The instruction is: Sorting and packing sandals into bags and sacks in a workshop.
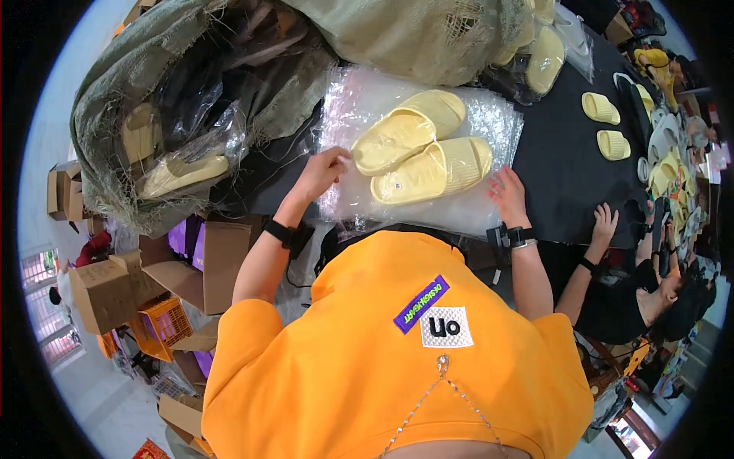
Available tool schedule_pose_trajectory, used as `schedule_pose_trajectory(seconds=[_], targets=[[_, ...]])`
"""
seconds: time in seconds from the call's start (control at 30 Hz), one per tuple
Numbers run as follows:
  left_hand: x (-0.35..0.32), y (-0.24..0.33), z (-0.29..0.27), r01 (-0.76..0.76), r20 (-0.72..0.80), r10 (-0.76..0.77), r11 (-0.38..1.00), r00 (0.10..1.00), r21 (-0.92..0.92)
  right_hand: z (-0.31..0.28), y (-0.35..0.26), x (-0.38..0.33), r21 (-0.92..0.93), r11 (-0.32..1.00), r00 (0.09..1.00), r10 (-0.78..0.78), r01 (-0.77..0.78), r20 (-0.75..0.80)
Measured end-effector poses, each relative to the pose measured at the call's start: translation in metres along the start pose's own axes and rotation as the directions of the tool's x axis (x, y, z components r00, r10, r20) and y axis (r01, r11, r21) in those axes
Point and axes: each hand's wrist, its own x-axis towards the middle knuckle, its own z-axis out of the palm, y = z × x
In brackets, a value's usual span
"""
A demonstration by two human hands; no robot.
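A pair of pale yellow slide slippers (410,131) lies side by side in front of me, toes pointing right. Under them is a stack of clear plastic bags (348,103); whether a film also covers the slippers is hard to tell. My left hand (323,173) is at the stack's left edge, thumb and fingers pinched on a plastic bag beside the slippers' heels. Near the toe end, my right hand (509,194) rests at the right edge of the bags, fingers apart and slightly curled, with nothing visible in it.
A frayed green woven sack (107,115) at the left holds bagged yellow slippers (183,174). Cardboard boxes (202,264) stand below it. On the black table (558,172), loose slippers (601,108) lie to the right, near a co-worker's hand (605,223).
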Motion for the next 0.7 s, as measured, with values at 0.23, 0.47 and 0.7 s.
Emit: schedule_pose_trajectory(seconds=[0.23,0.47,0.7], targets=[[0.039,0.007,0.026,-0.614,-0.024,0.616,0.787,0.787,0.057,0.002,0.001,-0.004,-0.179,0.982,0.998,-0.066,0.063,-0.011],[0.073,0.010,0.081,-0.642,0.102,0.784,0.418,0.613,0.643,0.001,0.011,-0.012,-0.236,0.969,0.994,-0.059,0.078,0.087],[0.083,0.036,0.111,-0.408,0.000,0.569,0.589,0.822,0.698,-0.003,0.023,-0.023,-0.016,0.999,0.989,0.048,-0.047,0.140]])
